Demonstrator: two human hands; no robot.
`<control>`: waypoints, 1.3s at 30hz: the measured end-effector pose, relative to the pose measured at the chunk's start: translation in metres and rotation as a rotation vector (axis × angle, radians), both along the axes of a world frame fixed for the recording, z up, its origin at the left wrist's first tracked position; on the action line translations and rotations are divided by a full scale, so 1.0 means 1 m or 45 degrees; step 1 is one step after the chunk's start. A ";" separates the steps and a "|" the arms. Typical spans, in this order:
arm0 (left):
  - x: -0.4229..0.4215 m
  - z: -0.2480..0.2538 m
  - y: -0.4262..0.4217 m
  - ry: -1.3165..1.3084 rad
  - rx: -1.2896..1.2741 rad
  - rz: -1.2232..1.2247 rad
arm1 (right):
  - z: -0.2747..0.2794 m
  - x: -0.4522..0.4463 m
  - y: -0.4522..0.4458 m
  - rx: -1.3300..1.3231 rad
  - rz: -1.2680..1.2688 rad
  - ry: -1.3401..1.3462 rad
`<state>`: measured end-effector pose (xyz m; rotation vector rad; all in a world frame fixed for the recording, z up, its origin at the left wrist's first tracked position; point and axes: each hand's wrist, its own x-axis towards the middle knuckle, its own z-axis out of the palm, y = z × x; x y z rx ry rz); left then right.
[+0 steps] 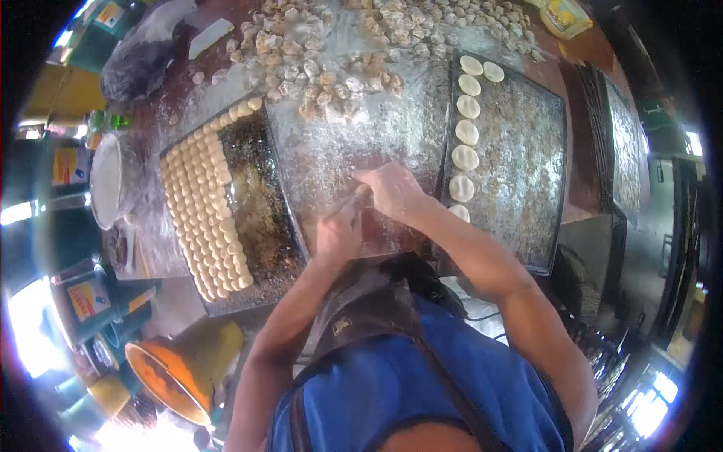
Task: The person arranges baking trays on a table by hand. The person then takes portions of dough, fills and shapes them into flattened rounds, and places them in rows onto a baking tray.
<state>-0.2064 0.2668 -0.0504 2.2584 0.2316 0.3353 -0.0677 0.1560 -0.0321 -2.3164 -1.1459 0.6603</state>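
Both hands meet low over the floured table, close to its front edge. My left hand is closed, its fingers reaching up toward the right one. Just above and to the right, my right hand is curled shut with the knuckles up. Whatever lies between the fingers is hidden or too small to name. Left of my hands lies a dark tray partly covered by rows of small dough balls. On the right, another tray carries a column of flat dough rounds along its left side.
Many floured lumps are heaped at the table's back. A white scraper and a dark plastic bag lie back left, a pale basin at the left edge. Stacked trays stand right; an orange-yellow bucket sits below left.
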 end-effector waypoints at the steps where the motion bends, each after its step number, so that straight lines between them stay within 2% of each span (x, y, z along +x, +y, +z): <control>1: -0.004 0.009 0.004 -0.042 0.017 -0.035 | 0.011 0.000 0.008 -0.178 0.150 -0.050; 2: -0.012 0.022 0.013 0.186 -0.176 -0.061 | 0.026 0.001 0.015 -0.363 0.170 -0.038; 3: -0.019 0.025 0.024 0.176 -0.168 -0.069 | 0.030 -0.007 0.022 -0.356 0.161 -0.049; 5: -0.027 0.026 0.056 0.108 -0.237 0.210 | 0.041 -0.014 0.038 0.105 -0.347 -0.111; 6: -0.030 0.017 0.075 -0.069 0.031 0.248 | 0.025 -0.017 0.051 0.122 -0.330 -0.339; 7: -0.034 0.013 0.094 -0.089 0.028 0.239 | 0.002 -0.024 0.059 0.122 -0.338 -0.360; 9: -0.033 0.009 0.130 0.156 -0.045 0.440 | -0.035 -0.031 0.063 0.282 -0.265 -1.375; 10: -0.032 0.023 0.143 0.259 0.094 0.553 | -0.033 -0.038 0.062 0.119 -0.440 -1.129; 11: -0.033 0.036 0.155 0.358 0.226 0.660 | -0.021 -0.038 0.055 0.081 -0.466 -1.168; 12: -0.037 0.028 0.176 0.377 0.325 0.674 | 0.000 -0.034 0.045 -0.239 -0.400 -0.602; 14: -0.046 0.005 0.225 0.490 0.502 0.610 | 0.015 -0.030 0.017 -0.542 -0.381 -0.044; 15: -0.044 -0.004 0.240 0.591 0.587 0.534 | 0.007 -0.032 0.002 -0.282 -0.203 -0.050; 16: -0.037 0.007 0.243 0.686 0.528 0.552 | 0.003 -0.032 -0.010 -0.018 -0.017 -0.051; 17: -0.031 0.024 0.244 0.788 0.474 0.572 | 0.007 -0.025 -0.021 -0.025 -0.036 -0.061; 18: -0.028 0.032 0.242 0.783 0.474 0.559 | 0.014 -0.015 -0.031 0.017 -0.006 0.156; 19: -0.026 0.038 0.239 0.607 0.262 0.635 | 0.027 -0.003 -0.040 0.063 0.029 0.377; 20: -0.022 0.045 0.236 0.425 0.050 0.712 | 0.044 0.021 -0.053 0.086 -0.125 0.329; 22: -0.014 0.063 0.215 0.364 0.040 0.765 | 0.077 0.080 -0.097 0.100 -0.654 -0.177; 23: -0.009 0.066 0.200 0.310 0.029 0.816 | 0.094 0.113 -0.116 0.180 -0.936 -0.207; 24: -0.001 0.064 0.184 0.226 -0.184 0.651 | 0.118 0.132 -0.132 0.313 -1.009 -0.480; 25: 0.010 0.064 0.163 0.250 -0.173 0.662 | 0.110 0.163 -0.145 0.460 -1.077 -0.711; 26: 0.025 0.064 0.139 0.282 -0.482 0.579 | 0.102 0.194 -0.153 0.608 -1.143 -0.945; 27: 0.038 0.064 0.114 0.307 -0.792 0.494 | 0.085 0.218 -0.159 0.607 -1.141 -0.919; 28: 0.046 0.062 0.087 0.322 -0.784 0.512 | 0.058 0.238 -0.165 0.290 -0.979 -0.744; 29: 0.055 0.056 0.060 0.252 -1.106 0.569 | 0.030 0.250 -0.171 -0.017 -0.805 -0.566; 30: 0.062 0.048 0.044 0.167 -1.426 0.621 | -0.001 0.260 -0.181 0.134 -0.691 -0.713; 31: 0.059 0.036 0.038 0.171 -1.415 0.640 | 0.000 0.257 -0.180 0.142 -0.682 -0.695; 33: 0.031 0.019 0.021 0.339 -1.322 0.366 | -0.002 0.245 -0.172 0.090 -0.779 -1.074; 34: 0.019 0.019 0.012 0.397 -1.281 0.289 | -0.014 0.243 -0.169 -0.095 -0.746 -0.997; 36: 0.009 0.022 -0.006 0.407 -1.680 0.680 | -0.024 0.244 -0.167 -0.116 -0.766 -1.021; 37: 0.001 0.026 -0.003 0.402 -1.662 0.691 | -0.025 0.247 -0.166 -0.164 -0.789 -1.082; 38: -0.009 0.030 0.000 0.322 -1.696 0.574 | 0.014 0.243 -0.161 -0.278 -0.743 -0.768; 39: -0.012 0.033 0.003 0.235 -1.727 0.452 | 0.027 0.239 -0.152 -0.261 -0.739 -0.771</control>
